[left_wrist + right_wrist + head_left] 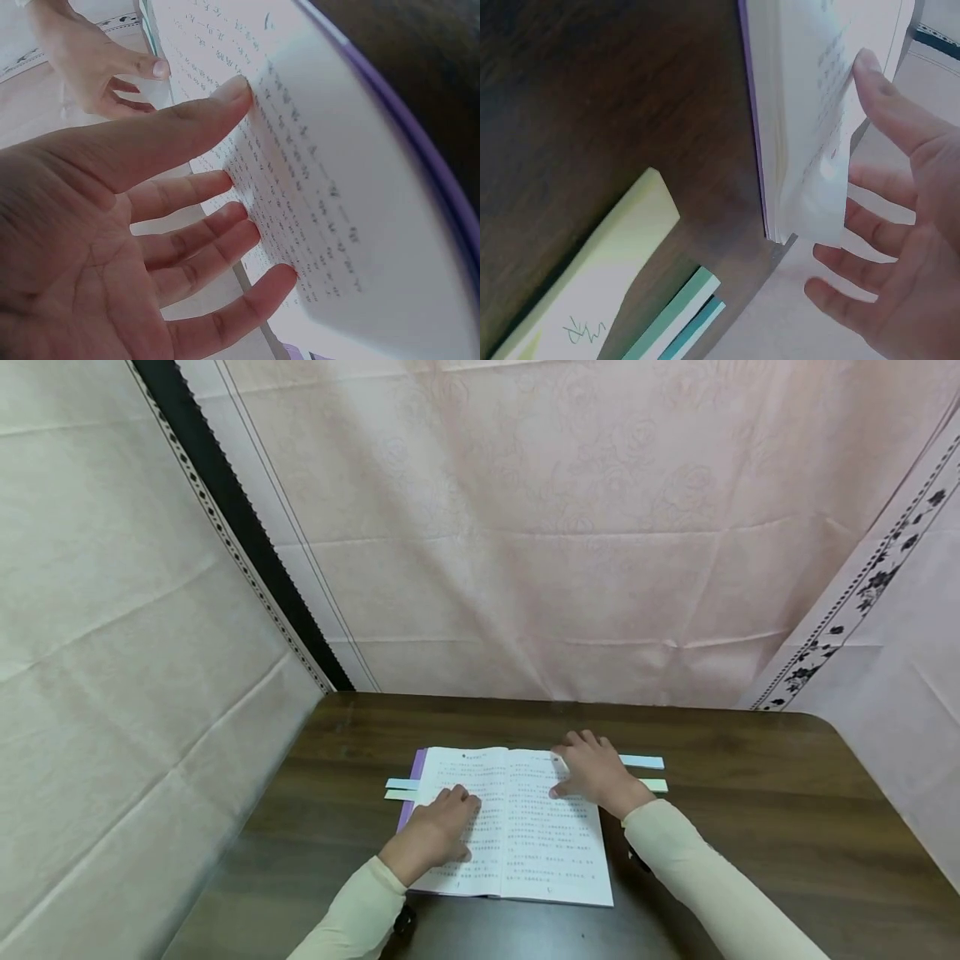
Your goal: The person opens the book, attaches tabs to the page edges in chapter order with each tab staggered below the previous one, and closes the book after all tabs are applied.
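Note:
An open notebook (555, 852) with lined rows of handwriting and a purple cover lies on the table. My left hand (442, 827) rests on its left page, with thumb and fingertips touching the paper in the left wrist view. At the upper right of the right page is my right hand (596, 772). The right wrist view shows that thumb (866, 64) against the page, the fingers loosely extended by its edge. There a page corner (817, 217) stands out from the stack, hiding some fingertips.
Blue (641, 762) and green strips (654, 785) stick out at the notebook's right, with similar strips (401, 789) at its left. A pale yellow strip (615, 262) carries green writing. The brown wooden table (750, 827) meets pale patterned cloth (562, 527) behind.

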`<state>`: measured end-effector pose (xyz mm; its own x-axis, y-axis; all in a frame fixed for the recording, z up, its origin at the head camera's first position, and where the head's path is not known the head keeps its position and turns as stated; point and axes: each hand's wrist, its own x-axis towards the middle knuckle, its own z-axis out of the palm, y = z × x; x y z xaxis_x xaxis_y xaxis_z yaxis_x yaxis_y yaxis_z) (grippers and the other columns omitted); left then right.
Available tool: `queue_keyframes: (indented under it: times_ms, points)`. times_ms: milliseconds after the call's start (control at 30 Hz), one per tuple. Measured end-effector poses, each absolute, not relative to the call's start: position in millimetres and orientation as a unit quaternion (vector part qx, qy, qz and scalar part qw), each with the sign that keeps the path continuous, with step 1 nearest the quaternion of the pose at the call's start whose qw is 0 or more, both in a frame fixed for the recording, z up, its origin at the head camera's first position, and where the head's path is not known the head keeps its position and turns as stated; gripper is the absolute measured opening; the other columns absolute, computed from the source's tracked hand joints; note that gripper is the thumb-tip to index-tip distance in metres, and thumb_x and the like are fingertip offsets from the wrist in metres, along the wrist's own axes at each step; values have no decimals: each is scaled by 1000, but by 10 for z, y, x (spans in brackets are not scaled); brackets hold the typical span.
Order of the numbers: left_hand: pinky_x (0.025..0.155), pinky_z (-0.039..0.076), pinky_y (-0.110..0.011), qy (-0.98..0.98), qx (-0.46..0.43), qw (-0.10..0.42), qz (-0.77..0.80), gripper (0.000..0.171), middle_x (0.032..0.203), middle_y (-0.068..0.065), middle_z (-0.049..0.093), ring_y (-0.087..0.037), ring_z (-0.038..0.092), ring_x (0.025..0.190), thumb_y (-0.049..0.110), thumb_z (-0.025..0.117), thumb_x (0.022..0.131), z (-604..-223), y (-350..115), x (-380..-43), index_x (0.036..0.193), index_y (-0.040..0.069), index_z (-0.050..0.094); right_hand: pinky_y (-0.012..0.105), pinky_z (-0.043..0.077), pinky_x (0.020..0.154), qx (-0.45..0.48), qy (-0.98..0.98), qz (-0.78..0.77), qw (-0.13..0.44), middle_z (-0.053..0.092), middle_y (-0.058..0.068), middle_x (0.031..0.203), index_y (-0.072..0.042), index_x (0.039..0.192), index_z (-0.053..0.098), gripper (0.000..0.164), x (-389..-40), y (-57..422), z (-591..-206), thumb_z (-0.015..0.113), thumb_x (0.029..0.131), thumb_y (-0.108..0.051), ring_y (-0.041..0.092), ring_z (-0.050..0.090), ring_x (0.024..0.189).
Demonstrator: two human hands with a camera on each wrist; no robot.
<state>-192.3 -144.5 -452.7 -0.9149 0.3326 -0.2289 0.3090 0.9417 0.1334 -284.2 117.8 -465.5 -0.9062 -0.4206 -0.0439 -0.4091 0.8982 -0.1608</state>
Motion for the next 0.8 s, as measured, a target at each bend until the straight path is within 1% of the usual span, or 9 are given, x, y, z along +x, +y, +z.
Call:
queue_keyframes:
  times_ms: [100,200,300,400,433,500,633,667,800]
  points:
    - [79,58,-44,977,171,119,35,72,127,-8,62,-21,55,106,23,98,75,-4534,-1431,-1941,137,10,64,60,45,107,-196,973,-113,45,60,19,135,-5,137,67,73,-2889,1225,-4643,94,79,-41,42,52,127]
    - [78,59,-41,977,178,113,25,72,127,-8,62,-20,55,104,24,98,75,-4546,-1412,-1961,137,10,63,57,50,102,-164,967,-186,52,60,22,134,0,135,67,65,-2927,1313,-4616,91,85,-32,42,55,126]
    - [78,59,-40,976,183,116,27,72,128,-8,62,-20,55,105,25,97,77,-4549,-1399,-1972,139,10,63,54,53,95,-117,946,-296,69,62,24,132,4,137,62,58,-2864,1411,-4577,82,95,-30,40,60,118]
    - [79,58,-41,975,184,117,33,72,131,-8,61,-21,56,110,24,96,78,-4538,-1409,-1974,140,9,62,57,48,104,-56,892,-437,100,57,27,142,4,149,49,63,-2647,1440,-4541,65,106,-40,39,58,124]
    - [80,58,-41,975,185,115,38,72,132,-9,61,-22,56,111,24,96,79,-4533,-1419,-1971,140,9,62,57,44,110,-36,863,-492,112,53,27,148,3,154,43,67,-2543,1426,-4540,58,108,-44,38,53,131]
    - [82,58,-43,975,184,112,46,71,134,-9,61,-24,57,115,23,95,79,-4527,-1453,-1959,141,8,62,56,41,114,-2,788,-600,139,46,26,154,-1,161,32,72,-2317,1354,-4554,43,112,-52,37,48,137]
    - [86,56,-46,974,179,115,73,70,139,-12,59,-28,56,122,19,93,81,-4528,-1534,-1911,142,7,61,41,47,108,21,605,-777,171,39,21,159,-8,167,20,80,-1893,1132,-4658,22,110,-64,25,48,137]
    - [88,56,-47,974,177,116,82,70,140,-12,58,-29,56,124,18,92,82,-4527,-1551,-1898,143,7,60,36,48,104,24,572,-800,178,38,20,160,-12,167,19,80,-1809,1077,-4686,19,109,-66,22,50,135]
    - [99,53,-50,970,164,124,130,69,147,-15,55,-31,55,131,10,88,86,-4538,-1584,-1860,147,5,58,34,41,112,19,494,-847,194,26,12,170,-19,169,12,75,-1558,890,-4783,19,110,-65,18,38,147]
